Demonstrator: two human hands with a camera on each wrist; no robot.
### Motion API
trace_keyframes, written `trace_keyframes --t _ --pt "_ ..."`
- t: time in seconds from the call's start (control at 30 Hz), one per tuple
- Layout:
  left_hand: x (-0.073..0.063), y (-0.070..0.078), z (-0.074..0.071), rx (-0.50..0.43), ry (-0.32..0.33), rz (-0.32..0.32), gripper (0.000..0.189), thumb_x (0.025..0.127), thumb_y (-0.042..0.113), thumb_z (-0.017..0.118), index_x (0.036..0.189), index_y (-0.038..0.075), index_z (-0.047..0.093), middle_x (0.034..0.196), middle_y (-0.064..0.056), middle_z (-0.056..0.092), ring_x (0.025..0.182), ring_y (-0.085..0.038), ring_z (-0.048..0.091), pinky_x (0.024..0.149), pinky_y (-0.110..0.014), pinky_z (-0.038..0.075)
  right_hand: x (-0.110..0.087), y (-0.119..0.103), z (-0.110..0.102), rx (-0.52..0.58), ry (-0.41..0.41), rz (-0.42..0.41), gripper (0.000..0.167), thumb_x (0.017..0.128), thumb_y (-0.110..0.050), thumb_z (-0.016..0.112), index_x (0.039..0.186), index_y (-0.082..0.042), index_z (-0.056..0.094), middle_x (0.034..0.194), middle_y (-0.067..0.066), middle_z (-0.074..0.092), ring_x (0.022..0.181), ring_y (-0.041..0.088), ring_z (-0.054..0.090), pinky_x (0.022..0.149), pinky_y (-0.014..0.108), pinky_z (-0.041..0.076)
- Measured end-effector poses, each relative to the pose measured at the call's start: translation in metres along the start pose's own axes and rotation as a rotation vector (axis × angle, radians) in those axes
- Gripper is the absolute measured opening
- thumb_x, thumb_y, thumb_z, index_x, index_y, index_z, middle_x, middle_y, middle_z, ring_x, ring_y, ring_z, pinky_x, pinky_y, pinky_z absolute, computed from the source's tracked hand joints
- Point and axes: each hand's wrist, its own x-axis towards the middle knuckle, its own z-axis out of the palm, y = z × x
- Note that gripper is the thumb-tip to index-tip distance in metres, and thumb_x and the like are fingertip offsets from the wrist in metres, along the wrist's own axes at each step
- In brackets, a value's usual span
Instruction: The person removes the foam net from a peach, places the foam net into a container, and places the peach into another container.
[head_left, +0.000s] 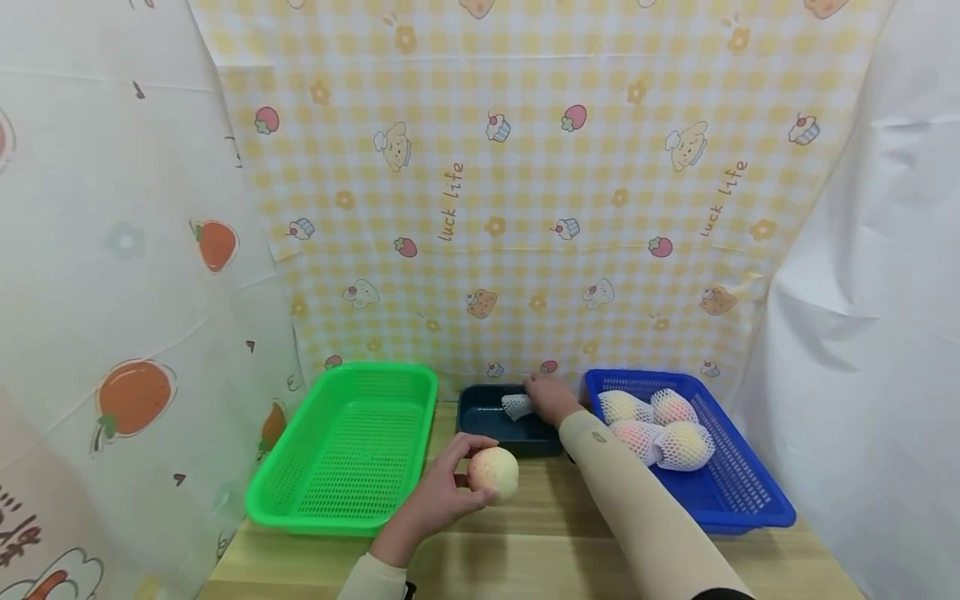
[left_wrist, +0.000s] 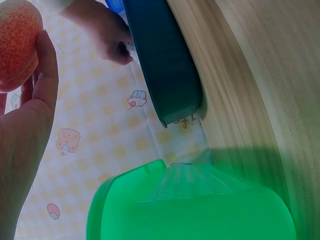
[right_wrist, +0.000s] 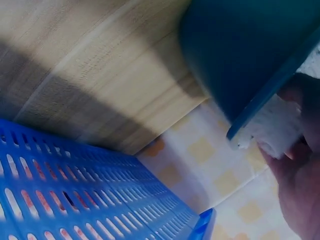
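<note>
A bare peach (head_left: pixel 495 475) is gripped between the thumb and fingers of my left hand (head_left: pixel 442 496), above the table in front of the dark teal tray (head_left: pixel 510 447). Its reddish side faces the left wrist view, where the peach (left_wrist: pixel 19 45) is cut off by the frame edge. My right hand (head_left: pixel 552 398) is over the right part of that tray and pinches a white foam net sleeve (head_left: pixel 516 406). In the right wrist view the crumpled foam net (right_wrist: pixel 275 125) shows between the fingers, beside the tray's rim.
At the left stands a green plastic basket (head_left: pixel 341 450) with slotted sides. On the right, a blue basket (head_left: pixel 738 467) holds several peaches (head_left: pixel 686 446) in white foam nets. A checked cloth (head_left: pixel 525 183) hangs behind the wooden table (head_left: pixel 517 550).
</note>
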Motion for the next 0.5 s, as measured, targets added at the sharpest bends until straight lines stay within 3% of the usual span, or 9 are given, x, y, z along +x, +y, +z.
trace_keyframes --t 0.17,0.27,0.4,0.5 --pt "0.0 0.0 0.001 0.008 0.004 -0.015 0.06 0.092 0.017 0.09 0.145 0.019 0.064 0.142 -0.007 0.057 0.122 -0.026 0.061 0.088 -0.034 0.064 0.004 0.012 0.024 0.046 -0.161 -0.023 0.015 0.096 -0.015 0.085 0.108 -0.013 0.076 0.1 0.005 0.074 0.087 0.023 0.071 0.082 0.048 0.063" --pt "-0.001 -0.001 0.001 0.012 0.003 -0.005 0.06 0.092 0.016 0.09 0.146 0.014 0.064 0.142 -0.009 0.057 0.122 -0.027 0.061 0.087 -0.034 0.065 -0.01 -0.006 -0.005 0.12 -0.267 0.016 0.015 0.095 -0.016 0.086 0.106 -0.012 0.076 0.1 0.003 0.075 0.089 0.021 0.07 0.087 0.049 0.062" --pt "-0.001 -0.001 0.001 0.017 0.001 0.011 0.062 0.092 0.015 0.089 0.147 0.005 0.062 0.142 -0.013 0.057 0.122 -0.028 0.06 0.087 -0.034 0.064 -0.028 -0.031 -0.045 0.27 -0.36 0.12 0.023 0.1 -0.034 0.083 0.099 -0.012 0.076 0.093 0.001 0.072 0.084 0.019 0.066 0.087 0.043 0.059" --pt "-0.002 -0.001 0.001 0.015 0.004 0.019 0.061 0.092 0.014 0.089 0.146 0.007 0.063 0.142 -0.013 0.056 0.123 -0.028 0.06 0.087 -0.034 0.064 -0.034 -0.036 -0.053 0.292 -0.343 0.116 0.031 0.107 -0.041 0.073 0.098 -0.012 0.078 0.086 -0.001 0.07 0.078 0.016 0.063 0.081 0.038 0.056"
